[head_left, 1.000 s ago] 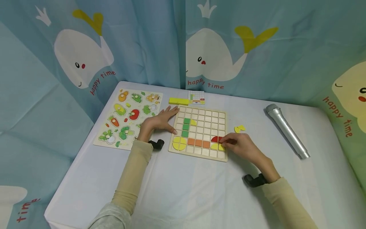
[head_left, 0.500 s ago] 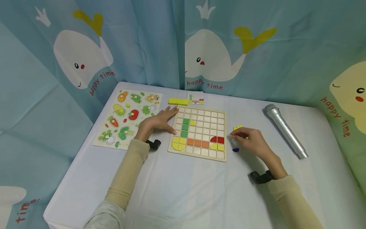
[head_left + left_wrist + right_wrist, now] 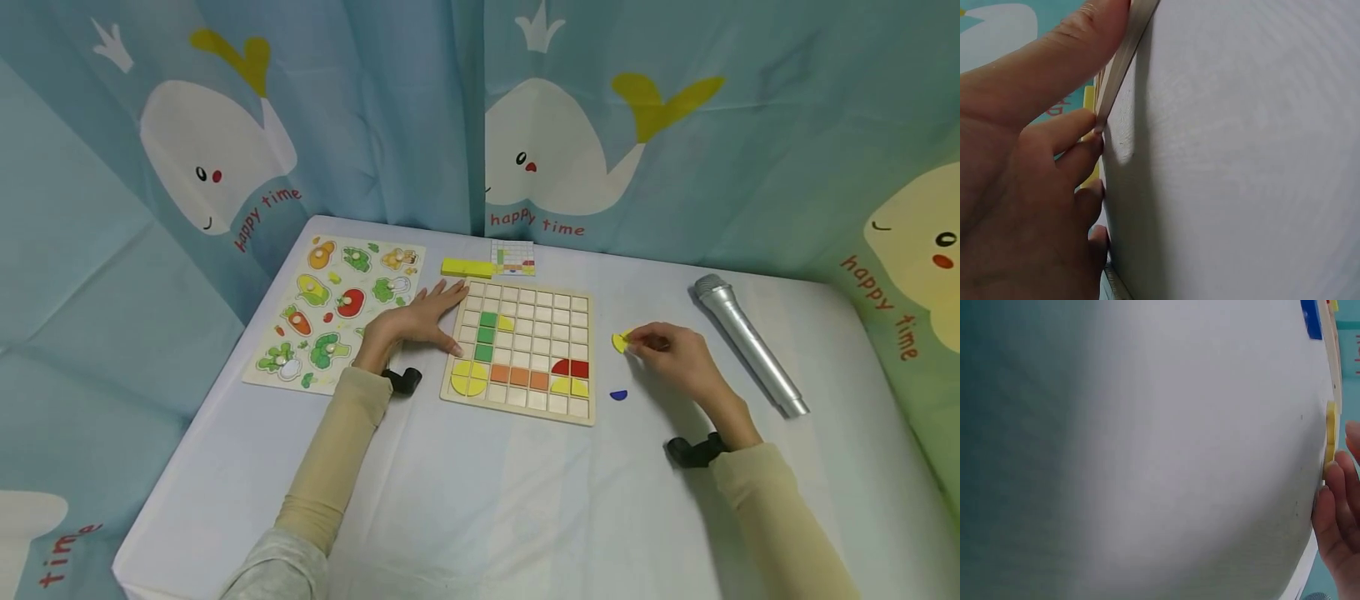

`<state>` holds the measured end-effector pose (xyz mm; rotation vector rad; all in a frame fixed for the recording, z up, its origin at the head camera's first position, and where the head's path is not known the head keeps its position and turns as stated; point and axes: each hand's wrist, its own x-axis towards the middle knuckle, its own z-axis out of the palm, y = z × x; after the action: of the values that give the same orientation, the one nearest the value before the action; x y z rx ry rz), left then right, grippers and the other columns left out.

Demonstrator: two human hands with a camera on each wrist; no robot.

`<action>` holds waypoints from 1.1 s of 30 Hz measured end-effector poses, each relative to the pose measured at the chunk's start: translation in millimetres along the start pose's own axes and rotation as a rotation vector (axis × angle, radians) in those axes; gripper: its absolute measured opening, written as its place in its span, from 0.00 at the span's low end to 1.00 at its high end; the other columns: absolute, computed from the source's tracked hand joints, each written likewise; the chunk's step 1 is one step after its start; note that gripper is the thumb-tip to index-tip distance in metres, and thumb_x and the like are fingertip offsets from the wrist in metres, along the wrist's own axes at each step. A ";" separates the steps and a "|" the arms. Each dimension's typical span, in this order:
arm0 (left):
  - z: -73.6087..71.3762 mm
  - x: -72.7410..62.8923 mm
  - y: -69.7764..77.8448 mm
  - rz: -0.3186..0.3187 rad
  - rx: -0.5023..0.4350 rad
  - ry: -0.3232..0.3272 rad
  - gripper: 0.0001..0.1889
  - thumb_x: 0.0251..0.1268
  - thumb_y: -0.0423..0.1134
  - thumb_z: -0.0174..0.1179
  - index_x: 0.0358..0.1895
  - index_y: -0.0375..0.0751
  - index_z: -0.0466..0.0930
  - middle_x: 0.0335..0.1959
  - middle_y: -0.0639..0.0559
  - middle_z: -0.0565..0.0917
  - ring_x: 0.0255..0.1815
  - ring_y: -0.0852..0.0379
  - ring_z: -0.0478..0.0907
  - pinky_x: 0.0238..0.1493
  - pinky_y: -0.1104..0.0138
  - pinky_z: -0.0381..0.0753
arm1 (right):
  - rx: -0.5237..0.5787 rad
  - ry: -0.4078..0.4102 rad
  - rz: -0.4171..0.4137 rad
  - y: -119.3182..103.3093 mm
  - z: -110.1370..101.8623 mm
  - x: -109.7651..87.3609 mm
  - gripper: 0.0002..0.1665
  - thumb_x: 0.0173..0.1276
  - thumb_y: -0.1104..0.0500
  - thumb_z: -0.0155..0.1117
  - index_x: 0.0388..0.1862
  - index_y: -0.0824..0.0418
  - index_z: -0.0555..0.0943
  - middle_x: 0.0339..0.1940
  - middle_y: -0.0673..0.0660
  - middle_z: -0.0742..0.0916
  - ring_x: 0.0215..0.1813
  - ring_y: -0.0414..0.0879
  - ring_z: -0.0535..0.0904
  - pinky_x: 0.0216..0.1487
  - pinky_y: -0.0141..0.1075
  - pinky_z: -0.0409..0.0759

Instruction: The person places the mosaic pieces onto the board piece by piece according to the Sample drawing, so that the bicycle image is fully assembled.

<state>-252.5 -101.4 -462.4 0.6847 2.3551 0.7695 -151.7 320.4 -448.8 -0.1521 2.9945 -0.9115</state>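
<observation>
In the head view, a square wooden grid board (image 3: 535, 334) lies mid-table with green, orange, red and yellow pieces set in it. My left hand (image 3: 408, 327) rests at its left edge, fingers spread, thumb on the rim; the left wrist view shows thumb and fingertips along the board's side (image 3: 1124, 61). To the right of the board, my right hand (image 3: 672, 354) pinches at a small yellow curved-edge piece (image 3: 619, 342) on the tablecloth. Fingers partly cover the yellow pieces there. A blue half-round piece (image 3: 618, 395) lies nearer me.
A vegetable peg puzzle (image 3: 330, 312) lies left of the board. Behind the board are a yellow block (image 3: 467, 267) and a pattern card (image 3: 513, 257). A silver microphone (image 3: 751, 343) lies at the right. Printed curtains (image 3: 420, 117) hang behind the white-covered table (image 3: 480, 508).
My right hand has left a red piece on the board's right side and moved right to the yellow pieces. The blue piece has come into view. My left hand stays on the board.
</observation>
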 end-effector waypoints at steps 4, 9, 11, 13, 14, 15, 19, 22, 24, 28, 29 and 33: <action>-0.1 -0.7 1.2 0.009 0.022 -0.004 0.65 0.54 0.51 0.79 0.86 0.48 0.38 0.87 0.53 0.37 0.86 0.50 0.24 0.84 0.53 0.23 | -0.010 -0.051 0.001 0.0 -0.5 6.3 0.14 0.68 0.65 0.70 0.52 0.67 0.86 0.46 0.67 0.88 0.42 0.56 0.82 0.38 0.32 0.77; -0.3 -1.9 1.6 0.014 0.049 -0.019 0.65 0.55 0.53 0.77 0.85 0.48 0.36 0.87 0.51 0.35 0.86 0.49 0.23 0.84 0.52 0.22 | -0.038 -0.110 0.019 -3.9 1.9 12.6 0.17 0.69 0.61 0.71 0.56 0.65 0.86 0.43 0.65 0.86 0.43 0.56 0.79 0.40 0.36 0.76; -0.4 -2.1 1.6 0.017 0.050 -0.025 0.65 0.56 0.53 0.77 0.85 0.47 0.35 0.87 0.51 0.34 0.86 0.49 0.22 0.84 0.52 0.22 | -0.050 -0.127 0.026 -5.6 3.1 14.3 0.18 0.70 0.61 0.70 0.56 0.65 0.86 0.43 0.64 0.85 0.43 0.56 0.78 0.40 0.38 0.76; -0.5 -2.0 1.4 0.023 0.052 -0.029 0.65 0.56 0.53 0.77 0.85 0.47 0.35 0.87 0.50 0.34 0.86 0.48 0.22 0.84 0.51 0.22 | -0.057 -0.136 0.030 -7.3 4.0 15.8 0.17 0.69 0.61 0.71 0.55 0.65 0.86 0.43 0.64 0.85 0.44 0.57 0.78 0.42 0.40 0.76; -0.5 -1.8 1.4 0.026 0.053 -0.031 0.65 0.56 0.54 0.76 0.85 0.46 0.35 0.87 0.50 0.33 0.86 0.48 0.22 0.84 0.51 0.22 | -0.060 -0.139 0.032 -8.2 4.3 16.7 0.17 0.69 0.62 0.71 0.55 0.66 0.86 0.43 0.64 0.85 0.44 0.57 0.78 0.42 0.41 0.76; -0.5 -1.8 1.4 0.026 0.052 -0.030 0.65 0.56 0.54 0.76 0.85 0.46 0.35 0.87 0.50 0.34 0.86 0.47 0.22 0.84 0.51 0.22 | -0.063 -0.143 0.033 -8.9 4.6 17.6 0.17 0.69 0.62 0.71 0.54 0.66 0.86 0.42 0.64 0.85 0.44 0.57 0.77 0.43 0.41 0.77; 0.1 0.2 0.5 0.022 0.068 -0.028 0.64 0.57 0.54 0.76 0.85 0.47 0.34 0.87 0.50 0.33 0.86 0.48 0.22 0.84 0.51 0.22 | -0.062 -0.159 0.040 -12.9 4.2 21.2 0.15 0.68 0.64 0.70 0.51 0.69 0.86 0.44 0.66 0.83 0.46 0.58 0.77 0.46 0.45 0.77; 0.3 1.0 1.0 0.018 0.067 -0.025 0.64 0.57 0.53 0.76 0.85 0.47 0.35 0.87 0.51 0.34 0.86 0.48 0.22 0.84 0.51 0.23 | -0.057 -0.169 0.047 -14.1 3.9 22.2 0.14 0.67 0.66 0.70 0.50 0.70 0.85 0.46 0.67 0.83 0.46 0.59 0.76 0.46 0.46 0.78; 0.2 0.9 1.5 0.016 0.069 -0.025 0.64 0.57 0.53 0.76 0.85 0.47 0.35 0.87 0.51 0.34 0.86 0.49 0.23 0.84 0.52 0.23 | -0.051 -0.169 0.051 -14.8 4.5 21.9 0.13 0.67 0.66 0.70 0.49 0.69 0.85 0.46 0.67 0.84 0.46 0.59 0.77 0.45 0.46 0.78; -0.3 -1.2 2.8 0.019 0.052 -0.019 0.64 0.55 0.53 0.77 0.86 0.47 0.36 0.87 0.51 0.35 0.86 0.49 0.23 0.84 0.52 0.23 | -0.023 -0.168 0.055 -17.0 5.9 19.6 0.09 0.68 0.66 0.69 0.47 0.66 0.84 0.46 0.66 0.86 0.46 0.58 0.80 0.47 0.46 0.81; -0.3 -1.8 3.1 0.018 0.050 -0.017 0.64 0.55 0.53 0.77 0.86 0.48 0.37 0.87 0.51 0.35 0.86 0.49 0.23 0.84 0.52 0.23 | -0.018 -0.167 0.053 -17.3 6.1 19.0 0.09 0.68 0.66 0.69 0.46 0.66 0.84 0.46 0.66 0.87 0.46 0.58 0.81 0.48 0.46 0.82; -0.3 -3.6 3.2 0.015 0.034 -0.011 0.64 0.55 0.52 0.78 0.86 0.48 0.37 0.87 0.52 0.35 0.86 0.49 0.24 0.84 0.52 0.23 | -0.009 -0.160 0.051 -19.1 6.1 17.0 0.08 0.69 0.66 0.67 0.47 0.66 0.84 0.47 0.66 0.87 0.47 0.58 0.81 0.49 0.46 0.83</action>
<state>-249.3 -101.5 -458.9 0.7201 2.3604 0.7314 -166.7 299.6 -442.9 -0.1410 2.8423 -0.8386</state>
